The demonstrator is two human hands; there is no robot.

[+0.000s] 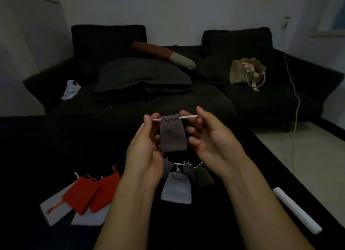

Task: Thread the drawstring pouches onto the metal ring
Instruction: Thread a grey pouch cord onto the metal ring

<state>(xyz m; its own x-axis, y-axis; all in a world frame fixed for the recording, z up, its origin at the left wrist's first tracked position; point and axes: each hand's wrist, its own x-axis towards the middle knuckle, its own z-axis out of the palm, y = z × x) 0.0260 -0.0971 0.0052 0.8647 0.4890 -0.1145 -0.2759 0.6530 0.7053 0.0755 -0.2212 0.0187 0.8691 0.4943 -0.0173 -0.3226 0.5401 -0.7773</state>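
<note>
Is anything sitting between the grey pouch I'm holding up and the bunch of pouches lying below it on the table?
Nothing visible does. The grey pouch hangs from its white drawstring, pinched by the left hand and right hand. The bunch of pouches lies below on the black table, partly covered by the left wrist. No metal ring is discernible.

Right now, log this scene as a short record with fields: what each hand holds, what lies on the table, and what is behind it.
left hand: pinches the left drawstring end of the brown pouch
right hand: pinches the white drawstring on the right side
brown pouch: hangs between both hands, above the table
table: black
left on table: two red pouches on white paper
centre on table: pale grey pouch with dark grey pouches beside it
right on table: white paper roll
behind: black sofa, beige tote bag
metal ring: cannot tell
</note>
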